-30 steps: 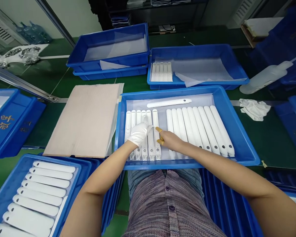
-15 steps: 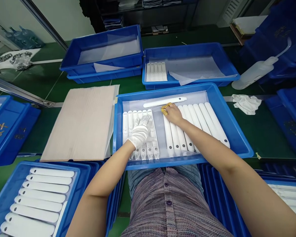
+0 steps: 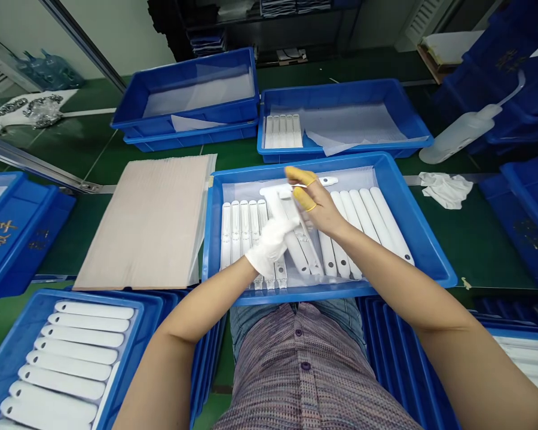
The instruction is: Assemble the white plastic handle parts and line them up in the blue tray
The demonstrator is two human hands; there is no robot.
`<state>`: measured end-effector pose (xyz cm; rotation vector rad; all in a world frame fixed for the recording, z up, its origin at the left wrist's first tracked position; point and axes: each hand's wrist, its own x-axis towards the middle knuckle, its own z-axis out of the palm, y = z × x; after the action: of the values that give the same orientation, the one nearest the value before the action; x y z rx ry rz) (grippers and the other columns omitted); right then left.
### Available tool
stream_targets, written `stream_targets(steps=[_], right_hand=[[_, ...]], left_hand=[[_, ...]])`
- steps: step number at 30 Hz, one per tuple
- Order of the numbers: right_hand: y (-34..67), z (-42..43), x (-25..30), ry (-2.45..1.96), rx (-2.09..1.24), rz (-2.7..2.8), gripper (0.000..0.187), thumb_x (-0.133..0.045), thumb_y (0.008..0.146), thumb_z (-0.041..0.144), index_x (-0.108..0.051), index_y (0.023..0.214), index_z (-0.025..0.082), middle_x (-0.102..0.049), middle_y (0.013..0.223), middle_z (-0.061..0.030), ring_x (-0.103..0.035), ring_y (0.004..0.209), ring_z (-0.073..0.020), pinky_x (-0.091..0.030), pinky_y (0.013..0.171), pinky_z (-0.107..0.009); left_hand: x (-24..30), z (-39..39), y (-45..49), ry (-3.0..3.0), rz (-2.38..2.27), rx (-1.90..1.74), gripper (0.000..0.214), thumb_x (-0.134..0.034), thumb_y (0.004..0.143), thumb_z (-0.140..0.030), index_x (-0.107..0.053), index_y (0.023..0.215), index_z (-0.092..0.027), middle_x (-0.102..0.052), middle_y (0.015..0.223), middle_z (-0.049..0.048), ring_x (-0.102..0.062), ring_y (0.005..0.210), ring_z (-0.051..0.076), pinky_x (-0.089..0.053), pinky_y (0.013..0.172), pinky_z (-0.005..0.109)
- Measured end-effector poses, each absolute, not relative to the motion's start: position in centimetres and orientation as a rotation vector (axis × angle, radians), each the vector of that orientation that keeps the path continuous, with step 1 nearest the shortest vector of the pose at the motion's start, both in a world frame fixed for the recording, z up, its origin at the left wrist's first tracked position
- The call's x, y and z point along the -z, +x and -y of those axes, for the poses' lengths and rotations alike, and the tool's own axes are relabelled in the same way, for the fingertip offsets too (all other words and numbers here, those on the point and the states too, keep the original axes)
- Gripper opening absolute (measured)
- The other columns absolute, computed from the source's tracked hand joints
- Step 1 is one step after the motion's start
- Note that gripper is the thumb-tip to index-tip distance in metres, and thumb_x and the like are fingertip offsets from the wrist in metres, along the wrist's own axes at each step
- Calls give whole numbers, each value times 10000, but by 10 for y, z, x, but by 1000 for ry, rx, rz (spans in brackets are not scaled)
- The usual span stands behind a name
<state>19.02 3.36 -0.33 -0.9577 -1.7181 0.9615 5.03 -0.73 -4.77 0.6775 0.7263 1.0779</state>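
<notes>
My left hand (image 3: 273,243), in a white glove, is closed on a long flat white plastic piece (image 3: 275,202), lifted and slanted above the blue tray (image 3: 430,263). Yellow finger covers sit on the thumb and index finger of my right hand (image 3: 316,203). These two are spread apart close to the upper end of the held piece; its other fingers are partly hidden. Narrow white pieces with moulded detail (image 3: 235,233) line the tray's left side. Wider smooth white pieces (image 3: 385,224) fill the right. One more white piece (image 3: 329,181) lies crosswise behind my right hand.
A stack of pale foam sheets (image 3: 147,221) lies left of the tray. Behind stand blue trays (image 3: 188,122) and another tray (image 3: 345,86) with several short white pieces. A squeeze bottle (image 3: 461,134) and a white cloth (image 3: 446,188) are at right. Another filled tray (image 3: 137,322) sits lower left.
My left hand has risen rightward off the narrow pieces and now grips a white piece. My right thumb and index finger have lifted and spread.
</notes>
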Motion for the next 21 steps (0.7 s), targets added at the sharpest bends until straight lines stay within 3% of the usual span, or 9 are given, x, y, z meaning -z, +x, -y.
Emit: stream_targets(steps=[2, 4, 7, 9, 12, 16, 18, 21], right_hand=[[200, -27, 16, -1015, -1366, 1495, 616, -629, 926, 630, -578, 1432, 283, -582, 1482, -97, -570, 1340, -275, -451, 1155, -519], [206, -19, 27, -975, -1887, 1372, 646, -705, 873, 615, -616, 1372, 214, -649, 1398, -143, -636, 1264, -288, -514, 1102, -501], [204, -6, 37, -871, -2341, 1334, 587, -781, 831, 557, -656, 1238, 152, -728, 1227, -165, -717, 1110, -284, -592, 992, -460], [198, 0, 42, -931, -2233, 1396, 486, -712, 891, 550, -645, 1179, 164, -742, 1158, -142, -737, 1018, -267, -620, 895, -432], [190, 2, 47, -1271, -1649, 1663, 367, -533, 990, 516, -628, 1089, 176, -737, 1087, -128, -721, 906, -265, -606, 782, -417], [191, 0, 49, -1554, -1014, 1904, 414, -458, 997, 513, -609, 1173, 170, -721, 1024, -135, -680, 904, -307, -554, 823, -460], [192, 0, 49, -1486, -1018, 1913, 439, -425, 1005, 518, -613, 1211, 180, -724, 1022, -120, -670, 937, -300, -536, 851, -449], [192, 1, 50, -1381, -1306, 1777, 373, -493, 975, 484, -658, 1141, 192, -729, 1006, -77, -663, 882, -242, -527, 806, -383]], left_hand=[[34, -2, 39, 616, -632, -1096, 472, -803, 800, -279, -676, 1242, -171, -762, 1187, 125, -682, 1249, 340, -527, 1109, 513], [20, -13, 24, 567, -558, -1148, 386, -755, 829, -187, -675, 1206, -180, -776, 1079, 90, -718, 1183, 296, -544, 1100, 472], [9, -27, 5, 536, -506, -1244, 305, -659, 896, -133, -673, 1191, -205, -765, 1124, 58, -704, 1217, 245, -523, 1134, 430], [8, -30, -2, 524, -503, -1267, 293, -594, 948, -137, -669, 1220, -213, -730, 1277, 57, -643, 1322, 241, -486, 1177, 441], [13, -28, -7, 488, -544, -1240, 323, -545, 978, -127, -660, 1266, -215, -656, 1429, 56, -538, 1442, 246, -445, 1219, 460], [21, -22, -6, 474, -616, -1163, 325, -574, 985, -163, -649, 1300, -199, -626, 1471, 72, -489, 1483, 252, -436, 1235, 450], [24, -20, -5, 521, -628, -1162, 337, -570, 995, -206, -637, 1325, -205, -611, 1493, 69, -477, 1492, 262, -432, 1239, 474], [25, -20, -4, 635, -644, -1193, 363, -599, 978, -252, -629, 1340, -245, -590, 1520, 48, -486, 1485, 286, -427, 1241, 525]])
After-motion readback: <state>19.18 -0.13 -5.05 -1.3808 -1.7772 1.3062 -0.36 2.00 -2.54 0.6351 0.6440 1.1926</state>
